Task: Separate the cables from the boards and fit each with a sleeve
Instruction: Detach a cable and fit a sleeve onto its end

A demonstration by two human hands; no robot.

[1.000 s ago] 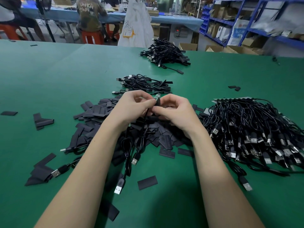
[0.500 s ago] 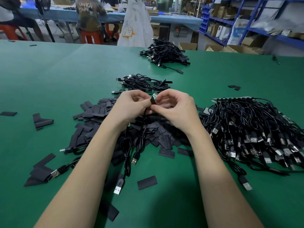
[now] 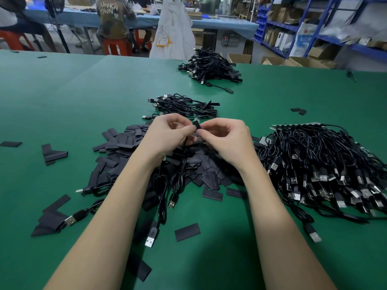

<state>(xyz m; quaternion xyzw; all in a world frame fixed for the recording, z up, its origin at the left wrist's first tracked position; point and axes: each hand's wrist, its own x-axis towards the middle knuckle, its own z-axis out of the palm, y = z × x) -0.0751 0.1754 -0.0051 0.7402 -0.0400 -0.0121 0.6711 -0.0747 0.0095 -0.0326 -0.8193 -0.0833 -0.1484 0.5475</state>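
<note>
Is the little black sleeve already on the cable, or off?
Partly on: the sleeve, pinched by both hands' fingers, leaves the cable's board tip poking out.

Matt black sleeves (image 3: 212,195) and glossy black cables (image 3: 320,155) with metal plugs lie on matt green table (image 3: 73,97).

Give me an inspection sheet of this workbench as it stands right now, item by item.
Surface: green table, in use.
Job's things: black sleeve pinched between both hands, a small board tip showing above it; heap of flat sleeves under the hands.
Clutter: stray sleeves scattered near and left.
Grippers: left hand and right hand both pinch the sleeve.
Cables: large unprocessed bundle at right; small pile ahead; far pile beyond; loose USB cables hang below the hands.
Surroundings: seated person, blue shelving, cardboard boxes.
</note>
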